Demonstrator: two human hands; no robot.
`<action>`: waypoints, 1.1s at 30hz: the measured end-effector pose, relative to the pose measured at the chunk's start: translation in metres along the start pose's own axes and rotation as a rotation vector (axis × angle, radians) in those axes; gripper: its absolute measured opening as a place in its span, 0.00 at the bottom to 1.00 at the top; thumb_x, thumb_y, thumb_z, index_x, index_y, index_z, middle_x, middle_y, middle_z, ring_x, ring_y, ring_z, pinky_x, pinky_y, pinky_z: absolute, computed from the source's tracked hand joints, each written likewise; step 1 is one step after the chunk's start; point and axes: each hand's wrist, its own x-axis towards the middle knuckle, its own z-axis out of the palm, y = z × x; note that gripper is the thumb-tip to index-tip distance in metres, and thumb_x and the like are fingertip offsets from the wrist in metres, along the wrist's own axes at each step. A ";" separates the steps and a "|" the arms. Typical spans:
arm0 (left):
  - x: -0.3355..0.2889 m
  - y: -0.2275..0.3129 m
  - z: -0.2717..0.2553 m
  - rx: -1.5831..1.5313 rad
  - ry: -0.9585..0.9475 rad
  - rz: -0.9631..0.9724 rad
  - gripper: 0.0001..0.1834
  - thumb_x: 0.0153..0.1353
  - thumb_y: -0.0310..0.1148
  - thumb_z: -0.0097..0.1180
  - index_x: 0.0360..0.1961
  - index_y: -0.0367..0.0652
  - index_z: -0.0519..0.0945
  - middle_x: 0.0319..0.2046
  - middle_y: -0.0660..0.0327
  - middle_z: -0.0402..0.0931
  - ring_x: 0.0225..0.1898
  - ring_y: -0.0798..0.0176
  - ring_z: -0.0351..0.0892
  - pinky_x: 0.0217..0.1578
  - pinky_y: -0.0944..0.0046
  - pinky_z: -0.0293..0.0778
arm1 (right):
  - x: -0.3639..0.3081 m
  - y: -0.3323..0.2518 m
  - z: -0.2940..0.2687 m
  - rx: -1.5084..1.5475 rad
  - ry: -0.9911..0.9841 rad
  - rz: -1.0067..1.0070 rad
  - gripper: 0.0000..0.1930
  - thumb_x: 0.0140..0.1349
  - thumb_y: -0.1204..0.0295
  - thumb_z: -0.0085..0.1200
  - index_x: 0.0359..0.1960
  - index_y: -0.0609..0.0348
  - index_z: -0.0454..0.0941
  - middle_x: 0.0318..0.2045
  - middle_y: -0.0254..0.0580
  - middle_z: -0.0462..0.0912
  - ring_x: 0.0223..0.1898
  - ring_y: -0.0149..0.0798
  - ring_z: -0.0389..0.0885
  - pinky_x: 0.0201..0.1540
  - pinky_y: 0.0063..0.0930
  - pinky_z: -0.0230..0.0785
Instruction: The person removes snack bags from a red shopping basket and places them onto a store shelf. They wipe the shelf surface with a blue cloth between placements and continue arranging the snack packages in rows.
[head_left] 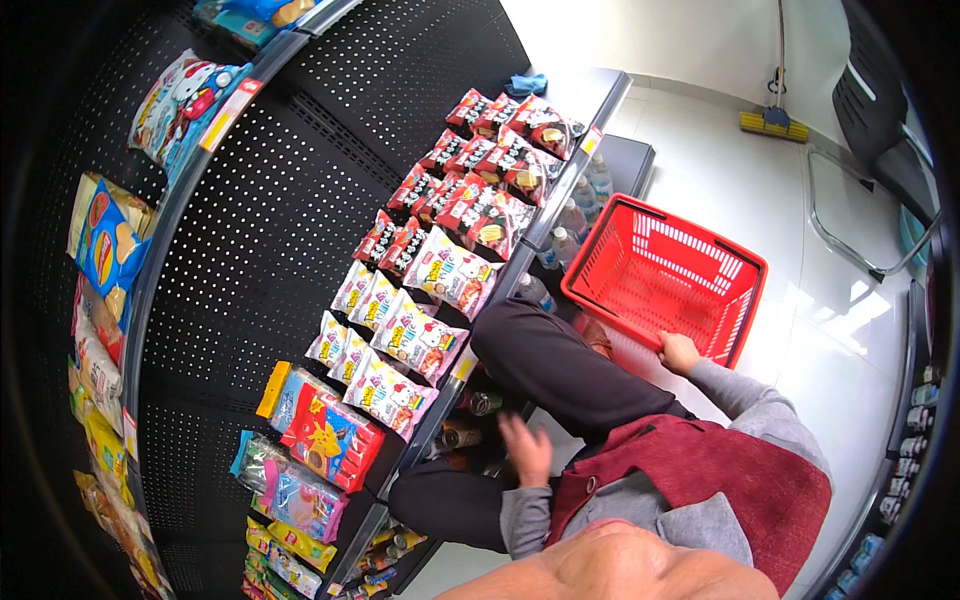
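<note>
Likely step: steadying the red basket (610,245), beside the snack shelf (530,243). Right hand (680,353): curled on the rim. Left hand (526,450): spread, holding nothing. Next move probably requires firm rim grip.

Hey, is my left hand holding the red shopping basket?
No, the right hand grips the rim of the red shopping basket, while the left hand is open and apart from it.
</note>
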 end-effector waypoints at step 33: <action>-0.080 -0.027 0.089 -0.276 -0.756 -0.386 0.19 0.57 0.45 0.55 0.37 0.41 0.86 0.34 0.45 0.84 0.37 0.40 0.83 0.40 0.43 0.77 | 0.027 0.056 0.030 -0.145 -0.091 -0.016 0.18 0.65 0.67 0.55 0.56 0.56 0.78 0.35 0.63 0.85 0.37 0.64 0.85 0.38 0.54 0.75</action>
